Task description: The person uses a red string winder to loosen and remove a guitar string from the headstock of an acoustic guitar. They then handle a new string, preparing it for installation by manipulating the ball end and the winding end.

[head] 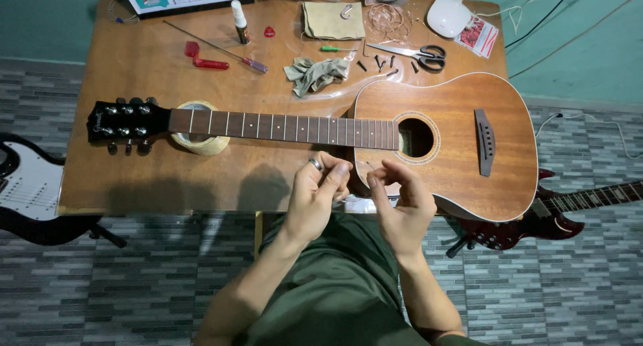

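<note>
Nearest the camera, the left hand (320,190) and right hand (395,197) meet above the table edge (167,202), fingertips pinched on what seems a thin guitar string (370,165), barely visible. Keeping it taut and unkinked looks wise. Both wrists bend upward, palms facing. Just beyond lies the stringless acoustic guitar (455,118), its neck propped on a tape roll (201,144).

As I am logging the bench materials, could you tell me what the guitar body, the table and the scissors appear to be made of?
Guitar body: likely wood, reddish-brown with visible grain and a satin sheen.
Table: wood or wood-look laminate, orange-brown, smooth and slightly glossy.
Scissors: shiny metal blades, black handles that look plastic.
</note>
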